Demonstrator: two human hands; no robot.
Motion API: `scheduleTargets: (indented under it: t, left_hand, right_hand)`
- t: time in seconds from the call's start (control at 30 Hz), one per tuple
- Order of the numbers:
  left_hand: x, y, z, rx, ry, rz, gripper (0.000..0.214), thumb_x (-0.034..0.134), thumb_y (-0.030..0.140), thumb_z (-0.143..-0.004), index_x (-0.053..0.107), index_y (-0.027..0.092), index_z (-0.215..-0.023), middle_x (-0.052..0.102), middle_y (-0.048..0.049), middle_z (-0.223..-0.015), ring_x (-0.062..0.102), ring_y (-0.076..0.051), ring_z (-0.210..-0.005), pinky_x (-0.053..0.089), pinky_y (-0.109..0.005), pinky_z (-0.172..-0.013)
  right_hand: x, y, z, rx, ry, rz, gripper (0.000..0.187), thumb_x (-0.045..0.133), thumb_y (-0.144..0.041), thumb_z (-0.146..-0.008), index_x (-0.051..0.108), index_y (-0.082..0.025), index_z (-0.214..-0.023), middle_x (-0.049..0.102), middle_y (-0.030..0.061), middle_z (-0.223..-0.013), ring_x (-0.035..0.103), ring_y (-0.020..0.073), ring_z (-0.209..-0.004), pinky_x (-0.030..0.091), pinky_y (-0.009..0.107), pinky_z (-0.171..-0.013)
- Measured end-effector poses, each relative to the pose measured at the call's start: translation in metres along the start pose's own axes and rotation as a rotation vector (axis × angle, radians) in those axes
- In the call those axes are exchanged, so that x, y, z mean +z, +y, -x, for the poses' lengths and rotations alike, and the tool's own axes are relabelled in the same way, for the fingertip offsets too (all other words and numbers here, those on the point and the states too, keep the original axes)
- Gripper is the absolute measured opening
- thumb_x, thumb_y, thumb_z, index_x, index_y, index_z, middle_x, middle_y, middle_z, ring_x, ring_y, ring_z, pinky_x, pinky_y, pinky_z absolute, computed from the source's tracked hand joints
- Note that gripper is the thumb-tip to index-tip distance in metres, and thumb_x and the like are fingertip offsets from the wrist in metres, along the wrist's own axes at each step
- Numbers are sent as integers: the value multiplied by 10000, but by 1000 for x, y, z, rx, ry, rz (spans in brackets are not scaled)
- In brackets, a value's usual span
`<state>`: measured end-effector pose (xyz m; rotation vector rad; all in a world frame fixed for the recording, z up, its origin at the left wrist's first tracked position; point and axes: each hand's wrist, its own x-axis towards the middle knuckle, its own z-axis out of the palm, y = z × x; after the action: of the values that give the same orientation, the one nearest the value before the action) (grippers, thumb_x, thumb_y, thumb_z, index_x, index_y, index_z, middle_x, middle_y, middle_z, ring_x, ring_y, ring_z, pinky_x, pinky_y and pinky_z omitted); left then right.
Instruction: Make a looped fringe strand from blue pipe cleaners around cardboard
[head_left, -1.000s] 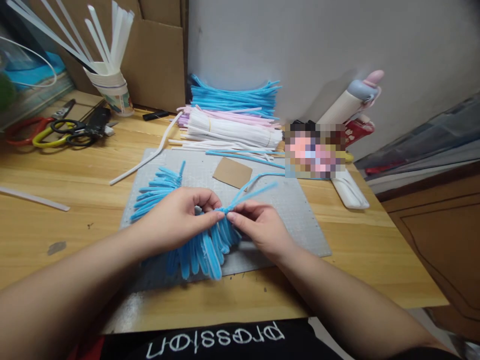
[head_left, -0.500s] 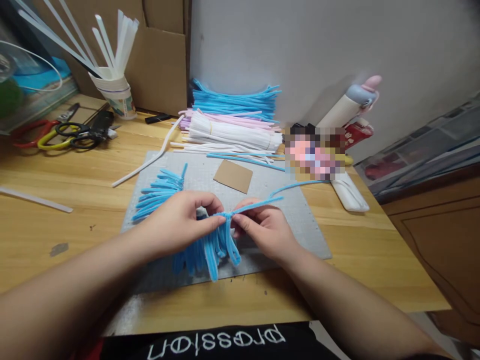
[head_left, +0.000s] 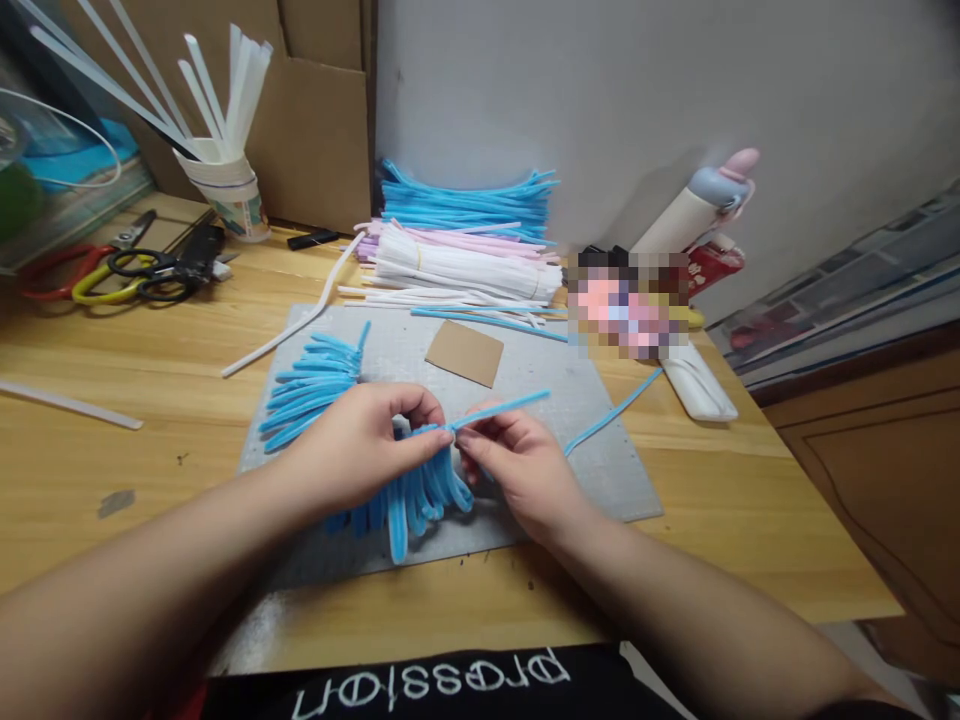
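Left hand [head_left: 379, 432] and right hand [head_left: 523, 458] grip a fuzzy blue fringe [head_left: 420, 482].
Over the grey mat [head_left: 609, 475], their fingers pinch its top edge, nearly touching; soft, narrow loops [head_left: 398, 530] hang below, overlapping past counting. Behind lies one flat, four-sided card [head_left: 465, 353]; one white bundle [head_left: 465, 266] and one blue bundle [head_left: 469, 202] of thin stems sit at the back of the wooden tabletop [head_left: 750, 530].

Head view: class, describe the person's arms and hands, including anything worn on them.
Both the left hand and right hand are ungloved, with no ring visible. The forearms are uncovered, showing no watch, bracelet or markings. Below them, a black garment carries white lettering.
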<state>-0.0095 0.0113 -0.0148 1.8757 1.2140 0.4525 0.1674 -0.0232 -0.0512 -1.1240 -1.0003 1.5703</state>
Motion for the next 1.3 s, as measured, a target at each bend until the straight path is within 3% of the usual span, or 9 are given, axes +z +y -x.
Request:
scheduleTargets:
  t: [0.1,0.23,0.3,0.47,0.63,0.8,0.93,1.1,1.3]
  left_hand:
    - [1,1,1,-4,-4,-35,257,558,439,-809,639,196,-820,579,33,-632,456,-118,-540,323,-230,-505]
    - [1,3,2,31,16,0,264,545,433,-825,640,188,-798,609,19,-662,508,-136,-624,370,-237,-567]
    - [2,4,2,42,55,5,249,561,417,-816,637,184,-773,620,14,-670,521,-139,-645,382,-238,-583]
    - [4,4,3,90,140,-78,179,578,346,-798,623,186,-731,635,19,-661,528,-127,-613,378,-235,-577]
    - [7,4,6,196,200,-244,115,549,259,-782,599,186,-708,640,4,-674,545,-136,-635,372,-246,-596]
    - [8,6,7,170,244,-286,97,568,252,-762,601,188,-696,633,5,-658,538,-136,-615,366,-249,-587]
    - [7,9,6,71,241,-167,126,580,286,-769,620,186,-704,623,23,-638,510,-115,-560,372,-235,-557]
    - [3,7,4,14,180,20,179,609,343,-773,649,176,-723,625,20,-620,508,-119,-574,374,-224,-530]
    - [0,3,2,-78,131,333,236,661,398,-751,656,162,-749,665,4,-660,564,-125,-605,444,-217,-558]
  right_hand:
    - [-1,-9,4,52,-39,42,161,745,-281,-712,644,-162,-751,596,-26,-625,508,71,-511,408,211,-480]
    - [-1,-17,10,337,-146,-258,204,747,-288,-715,597,-156,-755,610,-25,-634,525,58,-477,389,175,-427]
    - [-1,-17,11,400,-172,-357,212,751,-268,-711,574,-158,-753,619,-26,-637,541,60,-480,407,167,-425]
    - [1,-12,10,279,-137,-273,204,755,-259,-714,585,-154,-754,640,-18,-618,575,76,-468,466,181,-433]
    - [7,-10,15,259,-181,-240,199,728,-288,-752,587,-149,-732,641,-9,-641,593,80,-475,493,190,-441]
    - [9,-5,13,217,-137,-69,254,752,-330,-717,567,-156,-724,644,-13,-644,633,97,-493,495,204,-479]
    - [3,-3,4,176,-113,63,235,738,-324,-722,577,-153,-731,638,-8,-643,624,96,-487,475,207,-467]
    - [0,-3,0,63,-102,75,188,713,-288,-741,570,-168,-766,625,-26,-635,598,82,-464,466,199,-449]
    - [-3,-1,1,-97,-111,69,211,687,-278,-773,650,-206,-967,609,-48,-624,543,72,-433,464,195,-397]
